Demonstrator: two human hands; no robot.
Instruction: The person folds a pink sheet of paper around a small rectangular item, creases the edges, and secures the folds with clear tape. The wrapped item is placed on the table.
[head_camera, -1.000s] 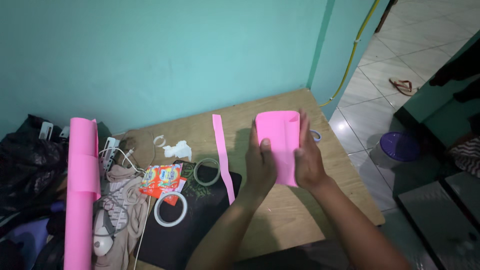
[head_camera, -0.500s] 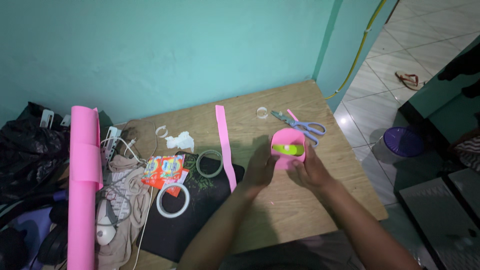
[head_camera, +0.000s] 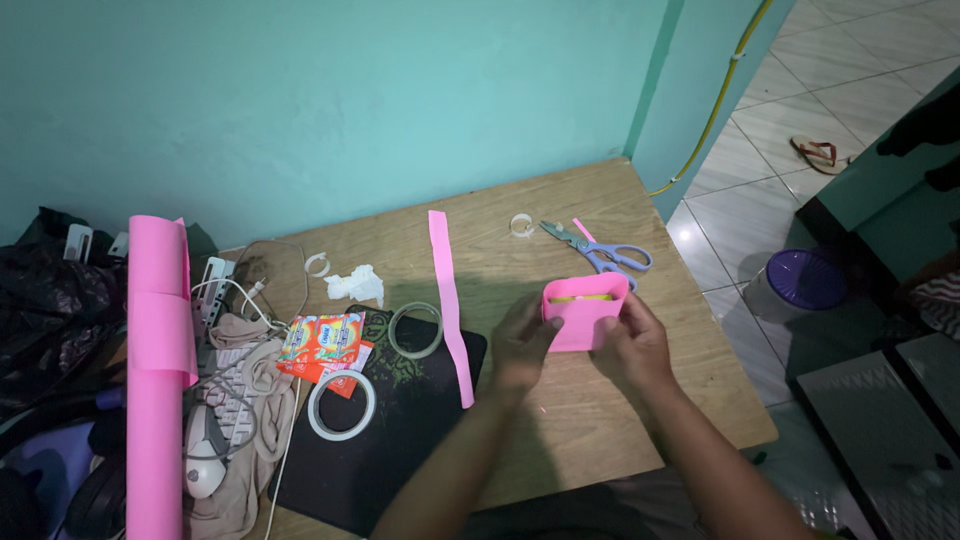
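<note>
Both my hands hold a small pink paper wrap (head_camera: 585, 315) upright on the wooden table (head_camera: 600, 440). A yellow-green thing shows inside its open top. My left hand (head_camera: 522, 345) grips its left side and my right hand (head_camera: 636, 342) grips its right side. Purple-handled scissors (head_camera: 600, 250) lie just behind it. A long pink paper strip (head_camera: 450, 300) lies to the left of my hands.
A pink paper roll (head_camera: 155, 370) lies at the far left beside cables, a cloth and a white mouse (head_camera: 205, 470). Two tape rolls (head_camera: 340, 405) and orange sachets (head_camera: 322, 340) sit near a black mat (head_camera: 390, 440). A tiled floor with a purple-lidded bin (head_camera: 795, 280) lies to the right.
The pink paper came down from held up flat in front of me to a small upright wrap at the table. The scissors behind it came into sight.
</note>
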